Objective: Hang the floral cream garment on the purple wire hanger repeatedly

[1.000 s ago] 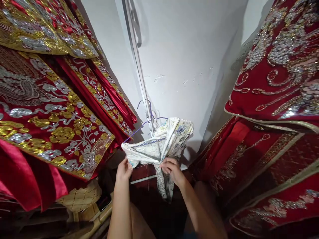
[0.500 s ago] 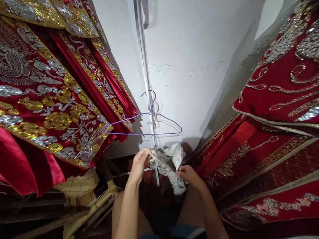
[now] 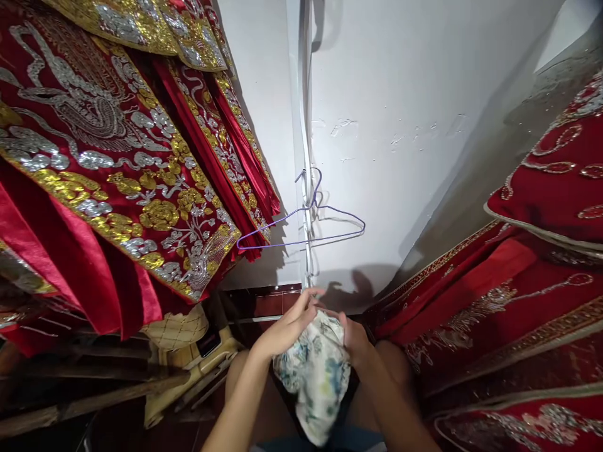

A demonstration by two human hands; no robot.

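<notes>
A white cloth with blue, green and yellow floral print (image 3: pixel 318 370) hangs bunched between my two hands, above my lap. My left hand (image 3: pixel 294 323) grips its upper left edge, the fingers pointing up and inward. At the upper right edge, my right hand (image 3: pixel 355 336) pinches the cloth, its thumb and fingers partly blurred. What kind of garment or cloth it is I cannot tell. Just beyond my hands, an empty purple wire hanger (image 3: pixel 301 243) hangs on a thin white metal rail (image 3: pixel 305 125).
Red garments with gold and silver sequins (image 3: pixel 160 213) hang on the left. More beaded red garments (image 3: pixel 471 301) fill the right side. A wooden bamboo-like frame (image 3: pixel 188 383) stands low on the left. The white wall (image 3: pixel 386 75) rises behind the rail.
The cloth has come closer to my body and now hangs down spread wider. Both hands have moved closer together at its top. The view has shifted left, so the hanger appears farther right.
</notes>
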